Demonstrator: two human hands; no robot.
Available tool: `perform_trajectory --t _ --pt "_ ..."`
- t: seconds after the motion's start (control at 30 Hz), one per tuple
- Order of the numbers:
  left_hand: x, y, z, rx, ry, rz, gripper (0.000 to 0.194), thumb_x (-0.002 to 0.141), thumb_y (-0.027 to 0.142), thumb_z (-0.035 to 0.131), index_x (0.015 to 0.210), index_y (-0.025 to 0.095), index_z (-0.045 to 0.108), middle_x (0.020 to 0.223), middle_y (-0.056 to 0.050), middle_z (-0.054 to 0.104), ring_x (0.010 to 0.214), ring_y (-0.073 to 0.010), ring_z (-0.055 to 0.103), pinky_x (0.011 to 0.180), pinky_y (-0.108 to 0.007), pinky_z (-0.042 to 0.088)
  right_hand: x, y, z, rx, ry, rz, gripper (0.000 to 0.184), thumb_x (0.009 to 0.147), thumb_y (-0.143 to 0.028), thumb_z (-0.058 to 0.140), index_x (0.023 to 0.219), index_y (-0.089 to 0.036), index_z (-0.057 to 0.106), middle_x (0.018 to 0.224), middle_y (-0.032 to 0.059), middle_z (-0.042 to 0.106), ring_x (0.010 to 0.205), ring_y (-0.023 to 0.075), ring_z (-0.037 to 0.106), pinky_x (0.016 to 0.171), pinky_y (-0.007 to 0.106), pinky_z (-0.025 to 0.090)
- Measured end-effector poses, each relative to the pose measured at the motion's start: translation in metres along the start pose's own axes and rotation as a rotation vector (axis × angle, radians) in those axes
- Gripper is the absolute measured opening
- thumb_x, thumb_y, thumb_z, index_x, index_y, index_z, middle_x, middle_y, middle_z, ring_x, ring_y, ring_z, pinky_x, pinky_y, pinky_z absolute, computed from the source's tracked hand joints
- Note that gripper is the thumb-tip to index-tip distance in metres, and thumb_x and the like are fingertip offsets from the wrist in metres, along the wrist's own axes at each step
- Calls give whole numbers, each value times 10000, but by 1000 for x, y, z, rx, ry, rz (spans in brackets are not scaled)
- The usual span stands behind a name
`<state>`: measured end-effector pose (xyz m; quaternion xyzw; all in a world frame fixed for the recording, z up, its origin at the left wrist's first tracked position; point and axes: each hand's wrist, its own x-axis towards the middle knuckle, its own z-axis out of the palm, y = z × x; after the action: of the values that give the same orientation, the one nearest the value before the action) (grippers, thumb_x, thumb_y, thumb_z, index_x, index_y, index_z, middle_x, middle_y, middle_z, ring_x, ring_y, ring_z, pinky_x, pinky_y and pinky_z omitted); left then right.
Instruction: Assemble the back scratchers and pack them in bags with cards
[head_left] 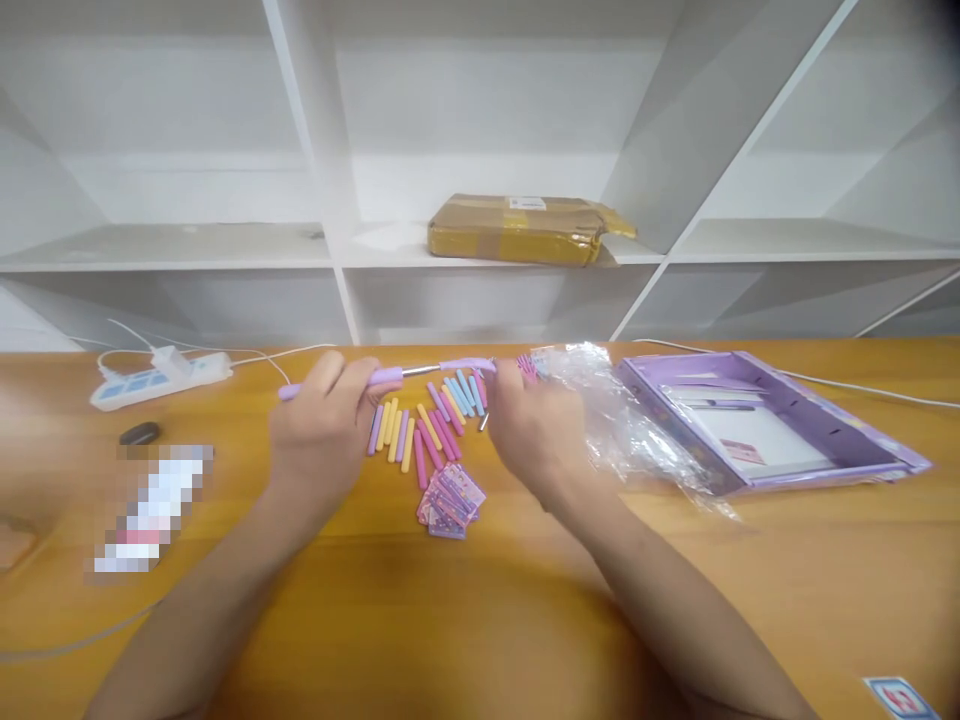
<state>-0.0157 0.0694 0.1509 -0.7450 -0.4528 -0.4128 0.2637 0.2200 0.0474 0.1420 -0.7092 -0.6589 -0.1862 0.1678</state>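
My left hand (322,425) is closed around the purple handle (384,376) of a slim rod, whose other end sticks out past the hand. From that handle a thin metal shaft (421,370) runs right to a light purple end piece (465,364). My right hand (532,425) pinches this end piece, so the rod spans both hands above the table. Below it lie several coloured sticks (427,440) in pink, yellow, purple and blue. In front of them is a small pile of pink and purple printed cards (451,498). A short silver piece (483,421) shows beside my right hand.
Crumpled clear plastic (622,420) lies right of my right hand, against an open purple box (780,425). At left are a white power strip (161,382), a black object (140,433) and a blurred-out item (154,510). A taped parcel (517,230) sits on the white shelf.
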Motion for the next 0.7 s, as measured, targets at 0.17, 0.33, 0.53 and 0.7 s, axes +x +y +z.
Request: perform_trajectory --t 0.17,0.33,0.53,0.7 --pt "6 -7 -7 -6 -37 56 481 1113 599 484 995 240 782 771 -16 608 608 -135 483 563 -319 271 -8 -5 -2 22 -2 -45 234 1025 -206 408 881 -180 591 593 33 576 480 146 376 586 304 138" --pt "16 -17 -16 -175 -141 50 415 1095 588 541 1047 266 799 779 -5 621 678 -147 557 611 -302 353 -8 12 -23 143 107 -124 418 1118 -401 315 875 -200 590 598 30 579 510 157 430 586 302 148" --pt "19 -16 -20 -197 -164 49 396 1076 591 573 1021 272 802 785 -13 624 676 -155 560 603 -313 339 -10 12 -30 235 40 -156 568 1144 -555 223 933 -205 618 606 25 584 515 169 443 575 301 163" --pt "18 -14 -18 -185 -158 36 471 1063 659 541 1016 273 808 774 -19 606 663 -160 535 595 -318 321 -8 15 -29 279 4 -166 563 1151 -573 235 1050 -200 644 707 51 669 593 198 556 580 305 204"
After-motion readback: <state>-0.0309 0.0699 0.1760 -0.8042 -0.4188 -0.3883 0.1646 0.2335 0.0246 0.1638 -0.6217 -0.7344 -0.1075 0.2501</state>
